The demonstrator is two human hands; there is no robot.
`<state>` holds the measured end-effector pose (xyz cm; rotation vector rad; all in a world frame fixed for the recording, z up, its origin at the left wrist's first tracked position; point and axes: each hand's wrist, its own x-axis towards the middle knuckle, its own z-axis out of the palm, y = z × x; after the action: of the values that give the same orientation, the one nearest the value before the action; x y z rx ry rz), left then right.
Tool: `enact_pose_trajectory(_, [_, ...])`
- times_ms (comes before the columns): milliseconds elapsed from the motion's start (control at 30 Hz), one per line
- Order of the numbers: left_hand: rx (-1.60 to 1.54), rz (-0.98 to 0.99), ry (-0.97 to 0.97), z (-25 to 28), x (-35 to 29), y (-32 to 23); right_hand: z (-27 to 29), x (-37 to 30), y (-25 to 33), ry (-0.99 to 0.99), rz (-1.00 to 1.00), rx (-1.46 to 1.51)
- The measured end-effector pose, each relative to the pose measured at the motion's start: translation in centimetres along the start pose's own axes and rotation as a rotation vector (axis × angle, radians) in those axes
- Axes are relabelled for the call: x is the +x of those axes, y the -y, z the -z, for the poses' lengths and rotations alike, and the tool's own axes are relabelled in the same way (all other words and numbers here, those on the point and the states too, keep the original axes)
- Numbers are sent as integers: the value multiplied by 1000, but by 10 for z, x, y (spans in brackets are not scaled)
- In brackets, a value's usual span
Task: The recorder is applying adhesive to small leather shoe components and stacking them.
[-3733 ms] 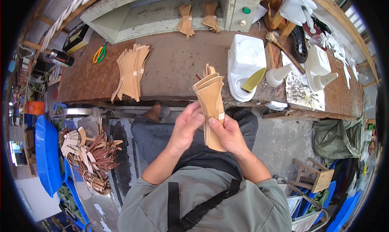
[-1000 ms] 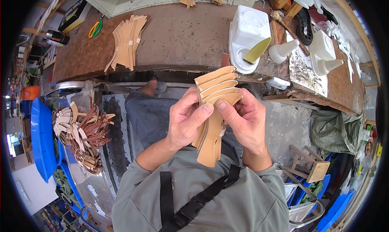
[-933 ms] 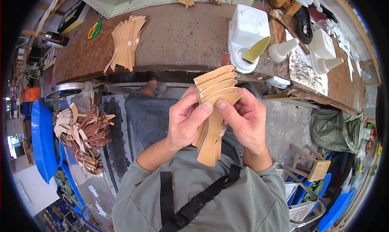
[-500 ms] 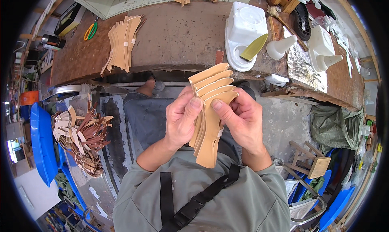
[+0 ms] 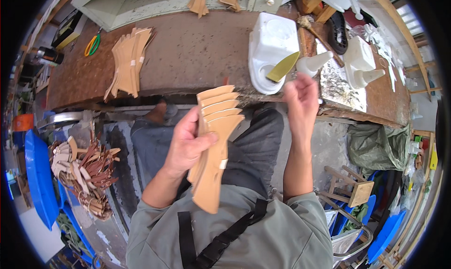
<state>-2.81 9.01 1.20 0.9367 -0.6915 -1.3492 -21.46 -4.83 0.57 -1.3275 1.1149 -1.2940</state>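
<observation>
Several tan pieces (image 5: 210,168) over sitter's lap, fanned at far end, white band (image 5: 223,164) showing at right edge. Left hand (image 5: 189,143) clamped on them, thumb across front. Right hand (image 5: 301,96) at 2 o'clock from pieces, nothing seen in it, fingers blurred, loosely curled. White cone (image 5: 314,63) near it; green blade (image 5: 284,65) on white pot (image 5: 276,32) at 1 o'clock. Table (image 5: 192,57) carries tan stack (image 5: 127,65), scissors (image 5: 92,45) toward 10 o'clock. Strap heap (image 5: 84,177) at 9.
</observation>
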Motion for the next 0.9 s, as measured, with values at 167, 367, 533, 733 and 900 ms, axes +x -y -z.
enact_pose_trajectory(167, [-15, 148, 66, 27, 14, -5, 7, 57, -21, 55, 48, -468])
enact_pose_trajectory(367, [21, 202, 60, 48, 24, -8, 24, 49, -12, 202, 211, -479])
enact_pose_trajectory(533, [22, 271, 89, 50, 41, -7, 41, 46, -7, 302, 517, -497])
enact_pose_trajectory(733, [94, 312, 133, 53, 55, -8, 46, 28, -19, 545, 527, -777])
enact_pose_trajectory(900, [83, 337, 164, 45, 57, -14, 39, 35, -29, 112, -185, -170])
